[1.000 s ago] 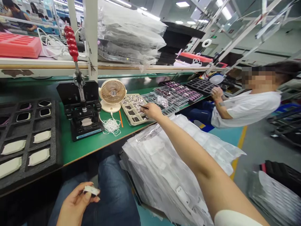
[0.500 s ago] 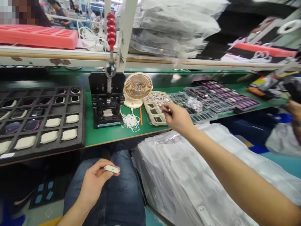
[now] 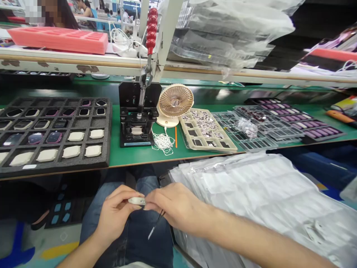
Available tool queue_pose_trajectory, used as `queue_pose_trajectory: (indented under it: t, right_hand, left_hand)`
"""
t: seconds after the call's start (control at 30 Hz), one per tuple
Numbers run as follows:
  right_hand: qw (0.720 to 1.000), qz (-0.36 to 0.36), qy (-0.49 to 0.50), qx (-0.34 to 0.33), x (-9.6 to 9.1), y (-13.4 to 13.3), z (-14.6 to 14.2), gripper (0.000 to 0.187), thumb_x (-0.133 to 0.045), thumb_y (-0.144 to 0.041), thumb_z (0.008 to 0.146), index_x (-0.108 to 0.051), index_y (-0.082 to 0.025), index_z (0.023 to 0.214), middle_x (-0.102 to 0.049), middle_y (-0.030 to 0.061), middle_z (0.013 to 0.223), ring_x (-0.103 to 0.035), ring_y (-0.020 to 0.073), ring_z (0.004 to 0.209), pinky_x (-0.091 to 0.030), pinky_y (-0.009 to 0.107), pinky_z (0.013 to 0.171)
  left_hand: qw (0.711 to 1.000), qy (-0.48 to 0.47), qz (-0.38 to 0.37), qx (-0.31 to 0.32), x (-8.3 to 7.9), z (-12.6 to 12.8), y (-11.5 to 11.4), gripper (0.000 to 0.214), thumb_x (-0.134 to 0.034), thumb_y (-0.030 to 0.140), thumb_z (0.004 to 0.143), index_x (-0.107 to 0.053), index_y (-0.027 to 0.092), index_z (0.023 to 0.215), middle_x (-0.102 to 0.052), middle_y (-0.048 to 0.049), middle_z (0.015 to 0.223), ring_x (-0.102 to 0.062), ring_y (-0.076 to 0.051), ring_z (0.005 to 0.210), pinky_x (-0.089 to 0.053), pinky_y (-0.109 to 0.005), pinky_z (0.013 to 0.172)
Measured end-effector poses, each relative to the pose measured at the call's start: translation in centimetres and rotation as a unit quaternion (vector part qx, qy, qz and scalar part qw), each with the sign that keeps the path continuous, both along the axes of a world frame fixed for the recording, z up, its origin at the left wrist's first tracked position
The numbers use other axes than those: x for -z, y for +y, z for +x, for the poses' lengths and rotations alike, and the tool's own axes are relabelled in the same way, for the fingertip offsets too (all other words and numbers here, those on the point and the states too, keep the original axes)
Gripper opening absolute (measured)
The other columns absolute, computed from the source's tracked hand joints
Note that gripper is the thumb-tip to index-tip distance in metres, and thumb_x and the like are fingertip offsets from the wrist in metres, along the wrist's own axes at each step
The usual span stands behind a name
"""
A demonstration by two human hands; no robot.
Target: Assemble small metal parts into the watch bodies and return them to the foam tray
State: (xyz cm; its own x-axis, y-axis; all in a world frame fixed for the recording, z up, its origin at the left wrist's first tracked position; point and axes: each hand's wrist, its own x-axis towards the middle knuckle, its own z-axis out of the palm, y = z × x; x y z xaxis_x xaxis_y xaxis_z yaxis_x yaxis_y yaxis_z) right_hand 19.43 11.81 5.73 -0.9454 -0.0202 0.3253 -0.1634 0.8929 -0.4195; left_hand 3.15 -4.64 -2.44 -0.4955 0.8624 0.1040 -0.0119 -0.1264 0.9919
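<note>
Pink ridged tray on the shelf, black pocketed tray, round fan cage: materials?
The pink ridged tray looks like matte foam: thick, soft edges. The black pocketed tray looks like matte foam too, with cut pockets. The round tan fan cage shows satin sheen on thin ribs: plastic or metal, unclear.

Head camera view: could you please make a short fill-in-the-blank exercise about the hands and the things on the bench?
The right hand holds a thin pointed tool, and its tip points ____ rather than up.
The small piece in the left hand is ____.
The fan stands ____ the black hand press and the beige tray.
The foam tray high behind the green bench is ____.

Missing words: down; white; between; pink.
</note>
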Motion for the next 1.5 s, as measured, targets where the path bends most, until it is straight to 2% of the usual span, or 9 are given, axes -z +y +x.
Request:
queue_pose_trajectory:
  t: [0.33, 0.53, 0.73, 0.9, 1.0, 1.13, 1.37, 1.43, 1.5]
  right_hand:
    - [1.000, 0.021, 0.009, -0.007, 0.1, -0.2, 0.1, 0.016, -0.058, -0.025, 0.108, -0.064, -0.019, 0.096, -0.073, 0.0017, 0.077, -0.070, 0.0145, 0.065, -0.049, 0.027, 0.058]
    - [0.998, -0.067, 0.020, 0.005, 1.8, -0.2, 0.3, 0.005, -0.066, -0.022, 0.103, -0.064, -0.020, 0.099, -0.076, -0.0019, 0.082, -0.070, 0.0125, 0.065, -0.047, 0.025, 0.058]
    - [0.986, -0.165, -0.009, 0.033, 2.1, -0.2, 0.2, 0.012, -0.075, -0.027, 0.099, -0.066, -0.021, 0.094, -0.077, -0.0031, 0.082, -0.072, 0.0107, 0.067, -0.048, 0.021, 0.061]
    - [0.980, -0.177, -0.048, 0.073, 1.8, -0.3, 0.2, 0.024, -0.080, -0.042, 0.094, -0.069, -0.021, 0.094, -0.076, 0.0003, 0.087, -0.071, 0.0134, 0.072, -0.048, 0.023, 0.063]
    - [0.950, -0.258, -0.129, 0.120, 1.2, -0.3, 0.1, 0.034, -0.083, -0.047, 0.089, -0.071, -0.021, 0.106, -0.077, 0.0044, 0.106, -0.073, 0.0183, 0.091, -0.053, 0.026, 0.075]
    - [0.870, -0.428, -0.221, 0.100, 0.6, -0.4, -0.3, 0.036, -0.079, -0.043, 0.091, -0.073, -0.023, 0.121, -0.078, 0.0033, 0.116, -0.072, 0.0190, 0.102, -0.055, 0.025, 0.080]
    - [0.724, -0.654, -0.188, 0.116, 2.3, -1.4, -1.1, 0.045, -0.090, -0.039, 0.080, -0.076, -0.018, 0.117, -0.082, 0.0062, 0.107, -0.077, 0.0216, 0.099, -0.060, 0.030, 0.087]
    - [0.735, -0.638, -0.192, 0.126, 2.6, -1.1, -1.2, 0.045, -0.091, -0.040, 0.079, -0.077, -0.019, 0.117, -0.082, 0.0064, 0.107, -0.078, 0.0238, 0.100, -0.061, 0.032, 0.087]
    - [0.796, -0.555, -0.201, 0.133, 2.5, -0.1, -1.2, 0.037, -0.088, -0.036, 0.082, -0.079, -0.021, 0.116, -0.083, 0.0059, 0.109, -0.078, 0.0265, 0.103, -0.062, 0.035, 0.090]
  left_hand:
    - [0.999, 0.018, 0.000, 0.029, -0.1, 0.2, 0.1, 0.016, -0.082, 0.025, 0.089, -0.087, 0.034, 0.100, -0.080, -0.0069, 0.097, -0.076, -0.026, 0.092, -0.061, -0.034, 0.080]
    - [0.996, 0.073, 0.027, 0.037, 0.2, 0.0, 0.1, 0.020, -0.081, 0.020, 0.090, -0.086, 0.034, 0.103, -0.082, -0.0051, 0.100, -0.078, -0.024, 0.092, -0.062, -0.034, 0.082]
    - [0.991, 0.103, 0.068, 0.047, 0.8, -0.4, 0.2, 0.028, -0.078, 0.012, 0.091, -0.084, 0.034, 0.107, -0.082, -0.0024, 0.103, -0.078, -0.022, 0.096, -0.063, -0.034, 0.087]
    - [0.987, 0.109, 0.104, 0.061, 0.7, -0.3, 0.4, 0.027, -0.077, 0.011, 0.092, -0.082, 0.031, 0.109, -0.082, -0.0023, 0.099, -0.075, -0.021, 0.094, -0.062, -0.035, 0.086]
    - [0.982, 0.115, 0.135, 0.056, 0.5, -0.4, 0.5, 0.023, -0.080, 0.015, 0.090, -0.082, 0.029, 0.107, -0.082, -0.0023, 0.096, -0.072, -0.021, 0.094, -0.060, -0.037, 0.086]
    - [0.984, 0.101, 0.136, 0.053, 0.6, -0.3, 0.7, 0.017, -0.083, 0.021, 0.088, -0.082, 0.030, 0.102, -0.083, -0.0016, 0.093, -0.068, -0.022, 0.093, -0.058, -0.037, 0.085]
    - [0.978, 0.152, 0.141, 0.034, 0.9, -0.2, 0.9, 0.019, -0.080, 0.014, 0.090, -0.079, 0.028, 0.102, -0.082, -0.0018, 0.092, -0.068, -0.020, 0.086, -0.059, -0.035, 0.078]
    - [0.968, 0.201, 0.141, 0.047, 0.7, -0.5, 0.8, 0.025, -0.073, 0.006, 0.094, -0.076, 0.026, 0.109, -0.081, -0.0035, 0.097, -0.069, -0.020, 0.091, -0.060, -0.036, 0.080]
    - [0.948, 0.278, 0.133, 0.078, 0.3, -1.1, 1.0, 0.034, -0.062, 0.000, 0.097, -0.071, 0.023, 0.120, -0.079, -0.0067, 0.106, -0.069, -0.021, 0.099, -0.061, -0.038, 0.086]
